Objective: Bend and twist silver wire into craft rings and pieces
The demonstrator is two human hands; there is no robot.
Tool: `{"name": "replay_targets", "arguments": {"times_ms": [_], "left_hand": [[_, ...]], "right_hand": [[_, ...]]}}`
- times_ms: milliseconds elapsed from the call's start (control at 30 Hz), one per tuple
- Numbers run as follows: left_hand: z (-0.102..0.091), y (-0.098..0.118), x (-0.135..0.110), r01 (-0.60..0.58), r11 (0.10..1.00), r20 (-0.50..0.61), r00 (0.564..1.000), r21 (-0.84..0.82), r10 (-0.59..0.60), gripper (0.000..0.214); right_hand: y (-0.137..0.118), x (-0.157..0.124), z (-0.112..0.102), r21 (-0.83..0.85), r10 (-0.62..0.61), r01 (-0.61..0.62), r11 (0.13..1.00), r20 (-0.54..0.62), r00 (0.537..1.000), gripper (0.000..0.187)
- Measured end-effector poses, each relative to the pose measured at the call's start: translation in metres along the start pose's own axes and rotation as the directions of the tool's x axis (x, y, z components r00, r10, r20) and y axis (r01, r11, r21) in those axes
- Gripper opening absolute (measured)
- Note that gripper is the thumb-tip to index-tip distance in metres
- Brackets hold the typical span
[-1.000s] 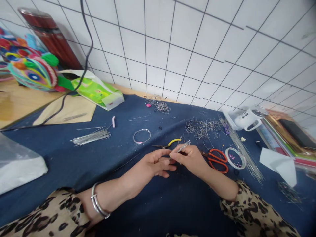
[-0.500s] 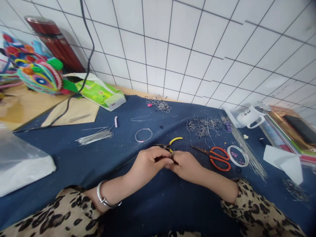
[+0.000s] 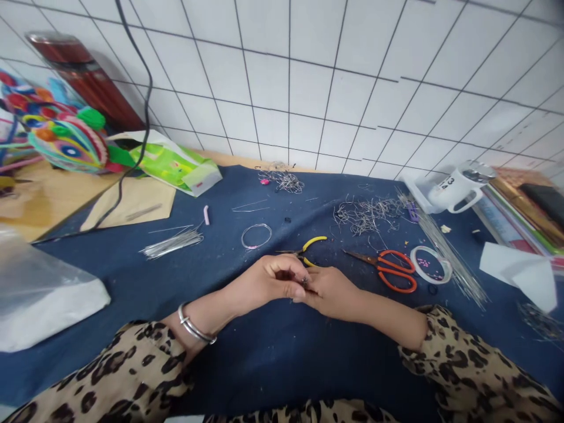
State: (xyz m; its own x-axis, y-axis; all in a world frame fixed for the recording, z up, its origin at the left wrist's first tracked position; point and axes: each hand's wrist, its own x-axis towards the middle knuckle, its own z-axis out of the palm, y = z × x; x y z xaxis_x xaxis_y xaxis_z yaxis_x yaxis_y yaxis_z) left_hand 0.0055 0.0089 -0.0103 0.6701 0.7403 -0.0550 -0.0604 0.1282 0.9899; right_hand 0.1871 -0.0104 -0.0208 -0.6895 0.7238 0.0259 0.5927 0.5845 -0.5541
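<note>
My left hand (image 3: 271,281) and my right hand (image 3: 331,291) meet fingertip to fingertip low over the dark blue cloth (image 3: 247,352). Both are closed in a pinch on a small wire piece (image 3: 305,282), mostly hidden between the fingers. Yellow-handled pliers (image 3: 308,247) lie just beyond my hands. Orange-handled scissors (image 3: 388,268) lie to the right of them. A silver bangle (image 3: 194,326) sits on my left wrist.
Loose wire scraps (image 3: 368,214) and a smaller tangle (image 3: 282,179) lie further back. A bundle of straight wires (image 3: 171,244), a wire ring (image 3: 256,235), a tape roll (image 3: 430,264), a white mug (image 3: 453,187), a green packet (image 3: 176,164) and a plastic bag (image 3: 39,294) surround the work spot.
The wire piece that stuck up from my right hand is now tucked down between both hands. My hands have lowered and closed together.
</note>
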Motion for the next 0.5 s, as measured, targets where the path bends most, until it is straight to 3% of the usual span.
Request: {"name": "replay_targets", "arguments": {"times_ms": [167,333,500], "left_hand": [[-0.008,0.0008,0.0013,0.006,0.995,0.099,0.995,0.099,-0.016,0.016],[-0.0105,0.0006,0.0004,0.046,0.993,0.137,0.989,0.104,-0.06,0.012],[-0.0021,0.0068,-0.0036,-0.018,0.976,0.034,0.999,0.218,0.011,0.008]], "right_hand": [[0.0063,0.0003,-0.0013,0.131,-0.086,0.088,0.988,-0.017,0.996,0.017],[0.0105,0.0008,-0.0018,0.183,-0.095,0.102,0.978,-0.049,0.994,0.028],[0.0058,-0.0019,-0.0001,0.176,-0.098,0.119,0.977,-0.123,0.988,0.032]]}}
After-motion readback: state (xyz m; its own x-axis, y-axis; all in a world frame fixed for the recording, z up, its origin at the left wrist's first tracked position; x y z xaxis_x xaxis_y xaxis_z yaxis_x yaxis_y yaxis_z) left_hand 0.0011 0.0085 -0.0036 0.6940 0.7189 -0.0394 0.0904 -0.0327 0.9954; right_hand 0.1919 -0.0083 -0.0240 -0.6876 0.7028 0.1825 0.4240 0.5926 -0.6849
